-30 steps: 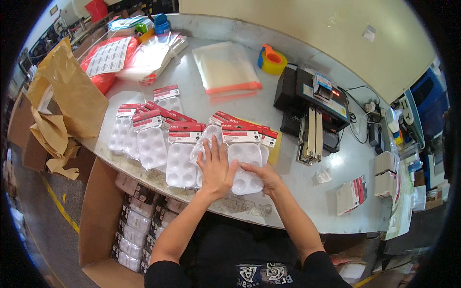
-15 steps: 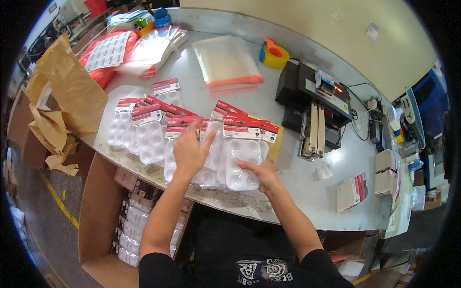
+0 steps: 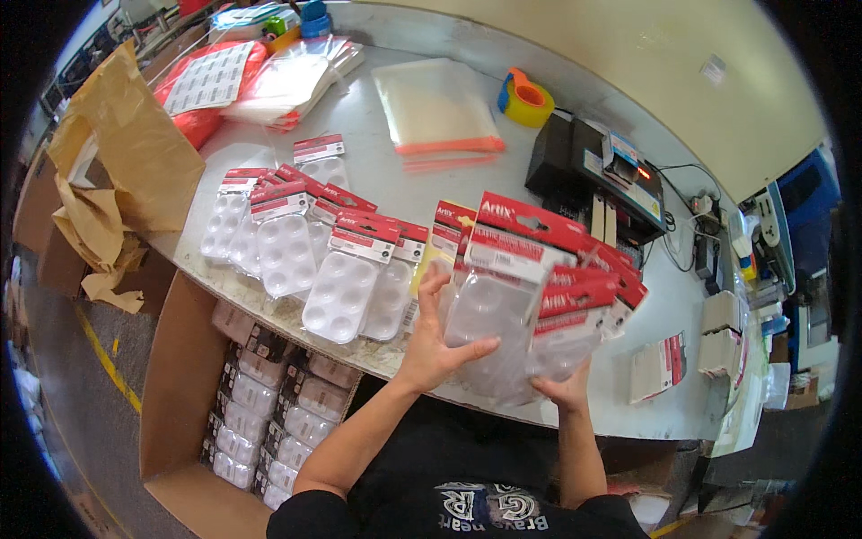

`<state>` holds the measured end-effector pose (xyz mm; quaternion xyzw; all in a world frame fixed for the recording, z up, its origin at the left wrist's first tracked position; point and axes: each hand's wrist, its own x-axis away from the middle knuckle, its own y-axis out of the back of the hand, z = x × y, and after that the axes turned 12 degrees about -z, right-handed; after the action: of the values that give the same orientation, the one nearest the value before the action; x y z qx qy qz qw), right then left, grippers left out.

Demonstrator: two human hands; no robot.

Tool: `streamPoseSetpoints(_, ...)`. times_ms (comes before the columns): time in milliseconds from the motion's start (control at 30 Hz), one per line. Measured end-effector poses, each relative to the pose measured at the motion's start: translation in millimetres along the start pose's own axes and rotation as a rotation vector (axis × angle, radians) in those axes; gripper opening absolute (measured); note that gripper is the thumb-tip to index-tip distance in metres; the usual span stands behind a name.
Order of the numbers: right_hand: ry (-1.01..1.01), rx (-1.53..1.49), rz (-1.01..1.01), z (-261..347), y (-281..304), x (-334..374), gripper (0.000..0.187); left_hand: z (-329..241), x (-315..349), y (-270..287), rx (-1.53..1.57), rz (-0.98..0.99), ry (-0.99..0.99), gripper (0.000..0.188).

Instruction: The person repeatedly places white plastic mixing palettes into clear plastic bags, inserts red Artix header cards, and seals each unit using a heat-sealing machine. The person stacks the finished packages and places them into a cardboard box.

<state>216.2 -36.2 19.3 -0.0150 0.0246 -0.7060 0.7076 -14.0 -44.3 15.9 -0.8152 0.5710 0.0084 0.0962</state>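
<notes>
I hold several bagged white plastic paint palettes [image 3: 494, 310] with red header cards between my hands, lifted above the table's near edge. My left hand [image 3: 431, 350] is closed on their left side, its thumb across the front. My right hand [image 3: 567, 388] pinches the lower right corner, where a smaller group [image 3: 570, 337] fans out in front. More bagged palettes [image 3: 341, 292] lie overlapping on the table to the left, and a single one [image 3: 321, 162] lies behind them. A yellow piece [image 3: 446, 241] shows beside my left fingertips, partly hidden.
An open carton [image 3: 184, 386] of packed goods stands below the table's left edge. Clear bags [image 3: 440, 103], a tape roll [image 3: 527, 99] and a black machine [image 3: 597, 171] sit farther back. Cards [image 3: 660, 366] are stacked at right, and brown paper [image 3: 135, 153] hangs at left.
The palettes under my right hand have been lifted and moved right, now a thicker fanned group. My left hand has moved from the table pile to their left side.
</notes>
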Motion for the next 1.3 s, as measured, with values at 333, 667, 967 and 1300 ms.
streamPoseSetpoints(333, 0.064, 0.097, 0.025, -17, 14, 18, 0.086, -2, -1, 12, -0.019, 0.228, 0.325, 0.093)
streamPoseSetpoints(667, -0.19, -0.122, 0.005, -18, -7, 7, 0.073, 5, 12, 12, 0.117, 0.15, 0.438, 0.072)
streamPoseSetpoints(967, -0.09, 0.006, 0.25, 14, 4, 24, 0.1, 0, 50, 4, 0.29, 0.187, 0.417, 0.073)
streamPoseSetpoints(1300, -0.121, 0.057, 0.185, -4, 60, 69, 0.101, -3, 80, -18, -0.013, 0.334, 0.344, 0.056)
